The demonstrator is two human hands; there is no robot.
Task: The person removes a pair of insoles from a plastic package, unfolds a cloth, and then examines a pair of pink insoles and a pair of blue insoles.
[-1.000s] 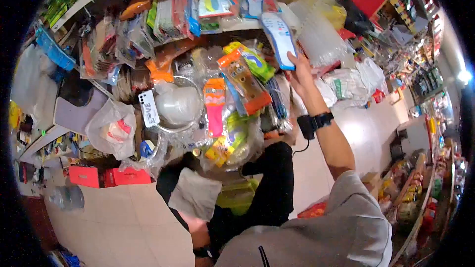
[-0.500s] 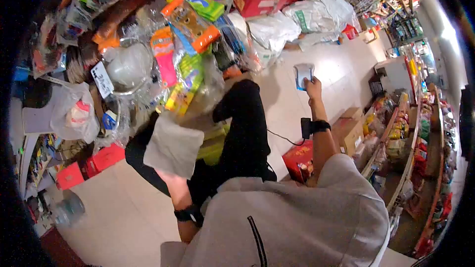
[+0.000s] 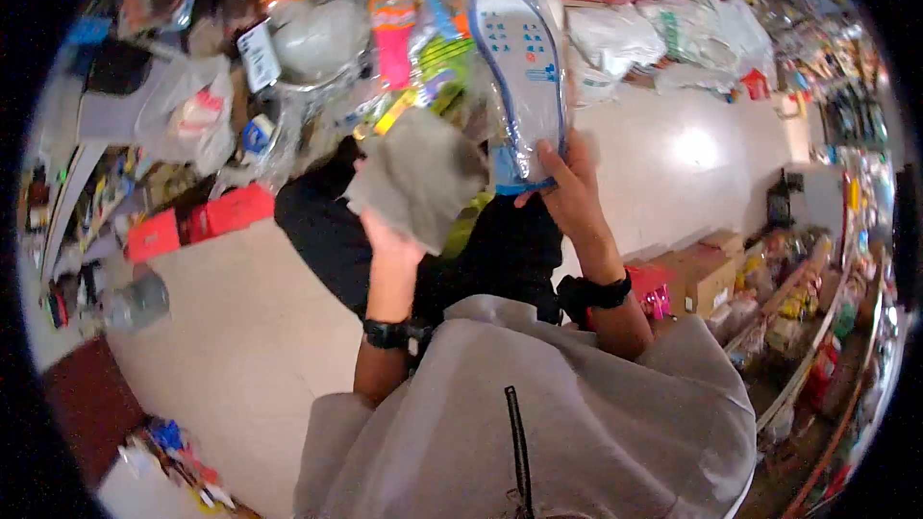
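Observation:
My right hand [image 3: 574, 194] grips the lower end of a pair of insoles [image 3: 524, 67] in a clear plastic wrapper, white with a blue border and blue printing. The package stands almost upright in front of me, thumb on its face. A grey-beige cloth [image 3: 423, 173] is in my left hand [image 3: 389, 238], covering most of the fingers. The cloth is slightly blurred and close beside the package's lower left edge, above my legs.
A heap of plastic-wrapped goods lies ahead, with pink-and-orange packaging [image 3: 392, 38] and a clear-wrapped round item [image 3: 317, 38]. White sacks [image 3: 615, 38] lie to the right. Cardboard boxes [image 3: 702, 274] and crowded shelves line the right side. A red box [image 3: 231, 214] and clear bottle [image 3: 139, 300] are at left.
My right hand has brought the insole package from the far right in front of me, turning its printed face into view. My left hand has lifted the cloth up and right toward it.

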